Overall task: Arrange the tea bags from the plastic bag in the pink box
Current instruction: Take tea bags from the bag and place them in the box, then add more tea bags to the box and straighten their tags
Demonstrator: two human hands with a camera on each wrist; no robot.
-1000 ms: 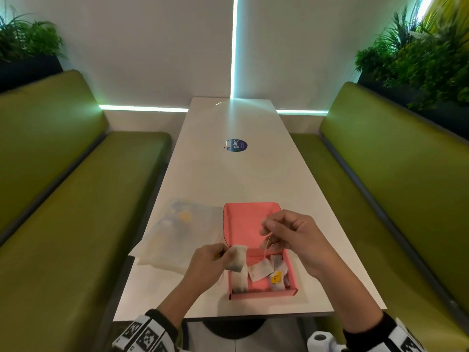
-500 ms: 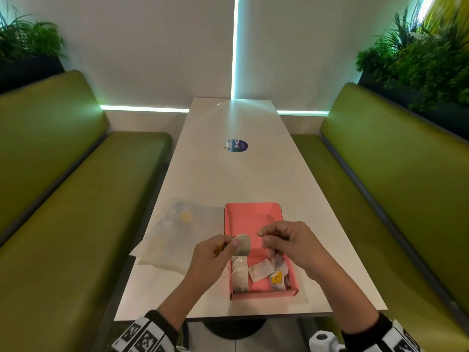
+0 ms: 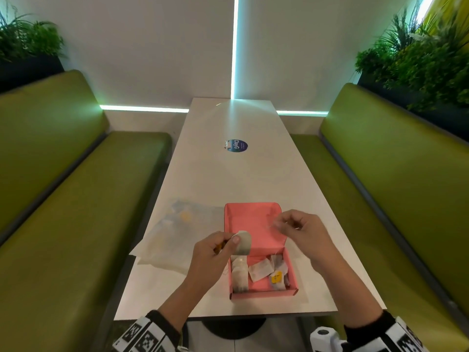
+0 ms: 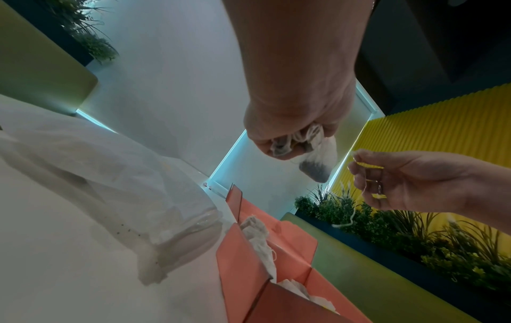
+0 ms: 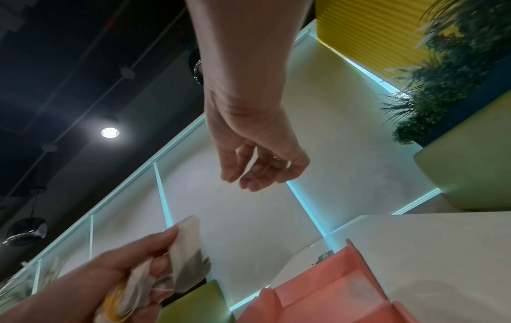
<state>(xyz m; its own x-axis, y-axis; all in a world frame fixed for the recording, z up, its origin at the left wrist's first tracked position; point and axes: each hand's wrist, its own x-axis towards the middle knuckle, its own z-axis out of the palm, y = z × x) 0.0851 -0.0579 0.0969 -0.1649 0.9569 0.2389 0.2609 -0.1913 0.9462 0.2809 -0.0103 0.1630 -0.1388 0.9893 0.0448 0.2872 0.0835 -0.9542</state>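
~4 tea bags (image 3: 258,273) in pink box (image 3: 253,219)

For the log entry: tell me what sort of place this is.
Probably a café or office booth: two green benches flank a long white table, planters of greenery sit behind the backrests, and teal light strips line the wall.

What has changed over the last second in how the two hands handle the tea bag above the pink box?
The right hand has moved up and to the right, away from the left, drawing out the string pinched in its grip. The left hand has lifted the tea bag slightly and keeps holding it. The pink box, its contents and the plastic bag stayed put.
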